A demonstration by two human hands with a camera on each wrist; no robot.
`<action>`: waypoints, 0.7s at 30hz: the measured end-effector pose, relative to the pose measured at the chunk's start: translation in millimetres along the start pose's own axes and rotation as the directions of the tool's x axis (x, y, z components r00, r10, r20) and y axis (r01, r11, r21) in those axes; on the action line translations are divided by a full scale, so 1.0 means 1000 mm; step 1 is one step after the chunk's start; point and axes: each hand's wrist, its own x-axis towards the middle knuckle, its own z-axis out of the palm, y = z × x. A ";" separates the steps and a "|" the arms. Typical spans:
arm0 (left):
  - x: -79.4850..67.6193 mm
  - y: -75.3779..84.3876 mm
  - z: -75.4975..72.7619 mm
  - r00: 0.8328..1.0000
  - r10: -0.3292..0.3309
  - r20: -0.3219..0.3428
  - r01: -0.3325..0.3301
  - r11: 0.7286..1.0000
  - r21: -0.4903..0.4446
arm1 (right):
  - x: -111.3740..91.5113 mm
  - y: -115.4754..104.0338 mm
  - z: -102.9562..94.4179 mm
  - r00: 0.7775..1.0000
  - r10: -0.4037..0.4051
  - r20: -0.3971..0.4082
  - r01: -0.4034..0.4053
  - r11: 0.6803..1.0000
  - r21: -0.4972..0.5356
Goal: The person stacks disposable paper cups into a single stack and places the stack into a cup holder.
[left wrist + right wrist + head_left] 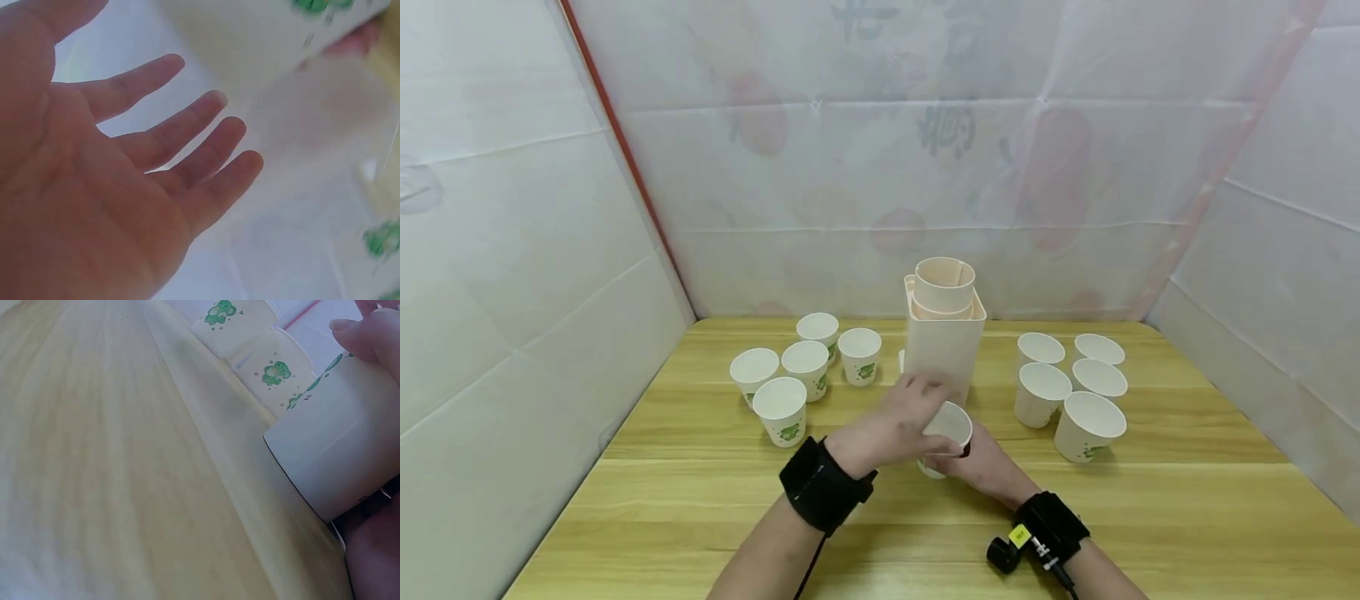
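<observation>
In the head view, a white paper cup (951, 421) stands in front of a tall cream box-shaped holder (942, 354) with a round tube at its top. My right hand (988, 471) grips this cup from the right, low down. The right wrist view has the cup (350, 437) close up, plain-sided with a green print. My left hand (898, 421) reaches over from the left, its thumb at the cup's near side. Seen from the left wrist, the palm and spread fingers (206, 181) of that hand hold nothing, and a green-printed cup (262, 37) is beyond them.
Several paper cups (781, 408) with green prints stand upright to the left on the wooden table (685, 517). Another group of paper cups (1088, 425) stands to the right. White sheeting (850, 167) hangs behind the table and along both sides.
</observation>
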 end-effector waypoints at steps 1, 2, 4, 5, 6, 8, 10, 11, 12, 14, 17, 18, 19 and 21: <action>-0.003 -0.001 -0.006 0.999 -0.025 -0.020 0.025 1.000 -0.016 | 0.001 0.002 0.001 1.000 0.004 -0.002 -0.004 1.000 0.014; -0.006 -0.003 -0.013 0.997 -0.062 -0.039 0.061 0.998 -0.018 | 0.001 0.002 0.001 1.000 0.013 -0.007 -0.013 1.000 0.024; -0.014 -0.007 -0.027 0.987 -0.135 -0.091 0.136 0.991 0.004 | 0.000 -0.004 0.002 1.000 0.023 -0.016 -0.022 0.999 0.043; -0.019 -0.009 -0.034 0.979 -0.160 -0.126 0.165 0.986 0.026 | -0.001 -0.008 0.002 1.000 0.020 -0.020 -0.020 0.999 0.041; -0.024 -0.012 -0.041 0.969 -0.187 -0.160 0.197 0.979 0.051 | -0.001 -0.012 0.002 1.000 0.013 -0.022 -0.012 0.999 0.036; -0.034 -0.018 -0.054 0.941 -0.258 -0.221 0.285 0.954 0.098 | -0.002 -0.019 0.002 1.000 0.004 -0.024 -0.004 1.000 0.027; -0.045 -0.025 -0.064 0.913 -0.315 -0.259 0.352 0.929 0.113 | -0.003 -0.022 0.002 1.000 0.012 -0.025 -0.012 1.000 0.017; -0.050 -0.028 -0.068 0.898 -0.348 -0.270 0.389 0.914 0.113 | -0.003 -0.023 0.003 0.999 0.020 -0.028 -0.020 1.000 0.017; -0.054 -0.031 -0.072 0.881 -0.382 -0.278 0.424 0.899 0.108 | -0.003 -0.024 0.003 0.999 0.026 -0.029 -0.025 1.000 0.016; -0.063 -0.036 -0.078 0.848 -0.447 -0.284 0.489 0.868 0.093 | -0.003 -0.025 0.003 0.999 0.040 -0.032 -0.039 0.999 0.015; -0.072 -0.044 -0.084 0.791 -0.563 -0.242 0.591 0.805 0.058 | -0.003 -0.025 0.003 0.998 0.045 -0.034 -0.045 0.999 0.013; -0.075 -0.046 -0.085 0.768 -0.605 -0.211 0.625 0.780 0.039 | -0.003 -0.024 0.003 0.998 0.044 -0.033 -0.044 0.999 0.012; -0.078 -0.048 -0.086 0.745 -0.644 -0.172 0.657 0.753 0.027 | -0.003 -0.023 0.003 0.999 0.043 -0.032 -0.043 0.999 0.014; -0.082 -0.052 -0.087 0.706 -0.702 -0.094 0.706 0.708 0.015 | -0.002 -0.021 0.003 0.999 0.033 -0.031 -0.032 0.999 0.013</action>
